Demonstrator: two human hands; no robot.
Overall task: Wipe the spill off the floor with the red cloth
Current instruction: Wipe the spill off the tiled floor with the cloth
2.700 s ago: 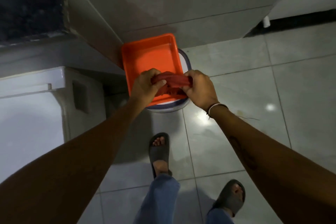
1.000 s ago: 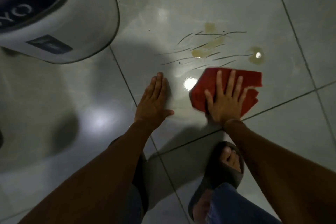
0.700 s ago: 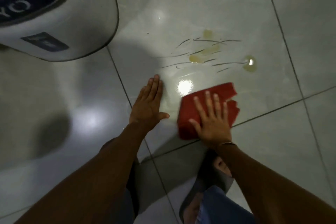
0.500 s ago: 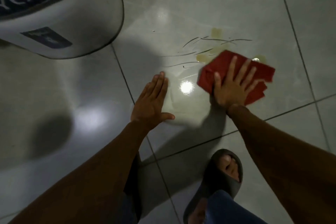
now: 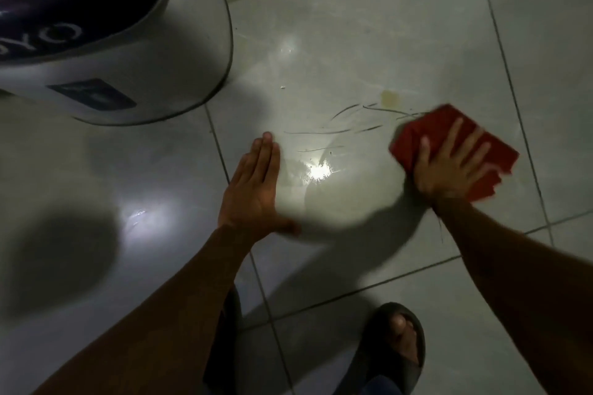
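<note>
The folded red cloth (image 5: pixel 426 128) lies flat on the grey floor tile, pressed down by my right hand (image 5: pixel 449 167) with fingers spread over it. Just left of and above the cloth, the spill (image 5: pixel 390 98) shows as a yellowish blot with thin dark streaks (image 5: pixel 321 131) trailing leftward. My left hand (image 5: pixel 256 189) rests palm-down on the floor with fingers together, to the left of the streaks and apart from the cloth.
A large white and dark-blue rounded container (image 5: pixel 96 51) stands at the upper left, close to my left hand. My foot in a dark sandal (image 5: pixel 398 343) is at the bottom. Glossy tiles with dark grout lines (image 5: pixel 513 99) spread all round.
The cloth swept toward me, then out over the spill under my right hand. The right blot and middle puddle are no longer visible. My left hand stayed planted.
</note>
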